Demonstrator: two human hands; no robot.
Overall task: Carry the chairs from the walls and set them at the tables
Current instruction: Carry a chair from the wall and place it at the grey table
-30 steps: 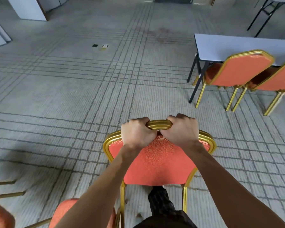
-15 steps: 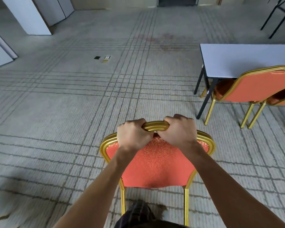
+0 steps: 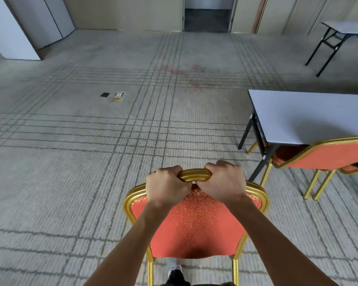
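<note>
An orange banquet chair [image 3: 194, 226] with a gold frame is right in front of me, its back toward me. My left hand [image 3: 165, 185] and my right hand [image 3: 225, 182] both grip the gold handle loop at the top of its backrest, side by side. A grey folding table [image 3: 310, 116] with black legs stands to the right. A second orange chair [image 3: 327, 155] is tucked at that table's near side, and part of another shows at the right edge.
Grey carpet with a dark grid pattern spreads ahead and to the left. A floor socket plate [image 3: 118, 96] lies in the carpet. Another folding table [image 3: 345, 27] stands far right. A doorway [image 3: 208, 17] is straight ahead and white wall panels [image 3: 12, 27] at far left.
I have walked forward with the chair held in both hands. The table and its chairs have slid toward the right edge, and the chairs at the lower left have dropped out of view.
</note>
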